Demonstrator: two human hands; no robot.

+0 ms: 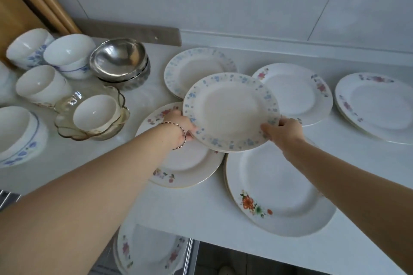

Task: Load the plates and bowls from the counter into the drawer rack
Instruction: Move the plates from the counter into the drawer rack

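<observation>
Head view: blue-flowered plate (230, 111) held at frame centre, above bench (196, 214). Left hand (181, 127) curls round rim at plate's 8 o'clock; right hand (283, 131) pinches rim at 4 o'clock. Risk, judged: rim-only grip slips, or plate clips neighbouring plates (279, 185) beneath. Bench edge runs along 6 o'clock; drawer rack (190, 254) below it at 7 o'clock, partly filled. Bare bench strip toward 6 o'clock offers exit path.

Blue-flowered white plate (230, 111), orange-flowered white plate (279, 185), silver bowl (118, 58)
</observation>
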